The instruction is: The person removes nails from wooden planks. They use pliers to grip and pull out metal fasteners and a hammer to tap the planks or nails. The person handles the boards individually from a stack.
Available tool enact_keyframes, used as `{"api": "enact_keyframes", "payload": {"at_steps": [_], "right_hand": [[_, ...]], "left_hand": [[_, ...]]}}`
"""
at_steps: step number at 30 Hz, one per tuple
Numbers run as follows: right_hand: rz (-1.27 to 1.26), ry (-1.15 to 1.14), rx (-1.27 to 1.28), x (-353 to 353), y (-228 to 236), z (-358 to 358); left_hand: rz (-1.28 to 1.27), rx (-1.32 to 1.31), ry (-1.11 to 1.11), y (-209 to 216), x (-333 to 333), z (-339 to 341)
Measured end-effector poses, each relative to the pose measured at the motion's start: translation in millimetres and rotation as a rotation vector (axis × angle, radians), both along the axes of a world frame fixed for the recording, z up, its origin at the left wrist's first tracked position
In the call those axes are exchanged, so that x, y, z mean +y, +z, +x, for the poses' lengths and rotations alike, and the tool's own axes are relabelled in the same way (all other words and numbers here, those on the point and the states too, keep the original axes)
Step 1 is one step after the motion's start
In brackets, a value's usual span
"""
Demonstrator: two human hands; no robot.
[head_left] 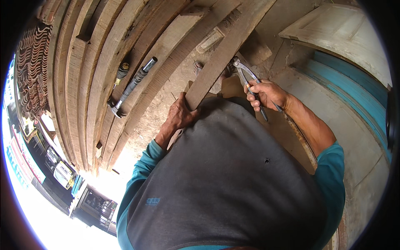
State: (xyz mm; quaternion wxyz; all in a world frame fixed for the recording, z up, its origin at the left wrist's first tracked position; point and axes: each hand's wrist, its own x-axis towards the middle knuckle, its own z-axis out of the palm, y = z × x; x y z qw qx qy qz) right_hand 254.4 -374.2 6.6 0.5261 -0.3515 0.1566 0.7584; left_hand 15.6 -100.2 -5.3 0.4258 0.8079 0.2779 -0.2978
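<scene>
A long wooden plank [227, 54] slants up and away in front of my body. Its near end is gripped by my left hand [181, 113], fingers wrapped round the edge. My right hand [266, 95] is closed on the handles of metal pincers [246, 71]. The pincers' head lies at the plank's right edge; whether the jaws bite on anything is too small to tell. A rusty metal bar [298, 133] runs beneath my right forearm; I cannot tell whether the hand touches it.
Several long wooden beams [100, 75] are stacked at the left. A claw hammer [133, 85] and a yellow-and-black screwdriver [121, 73] lie on them. Curved roof tiles [33, 71] are piled farther left. Pale panels [341, 35] and blue boards [350, 91] stand at the right.
</scene>
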Motion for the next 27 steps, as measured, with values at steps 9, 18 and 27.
{"api": "enact_keyframes", "payload": {"at_steps": [9,18,27], "right_hand": [[-0.104,-0.105,-0.144,9,4,-41],[-0.169,-0.082,-0.05,1,30,-31],[-0.18,0.042,-0.041,13,23,-36]], "left_hand": [[0.015,0.003,-0.022,-26,7,-13],[-0.031,-0.055,-0.049,-35,18,-22],[-0.107,-0.067,-0.001,-71,16,-24]]}}
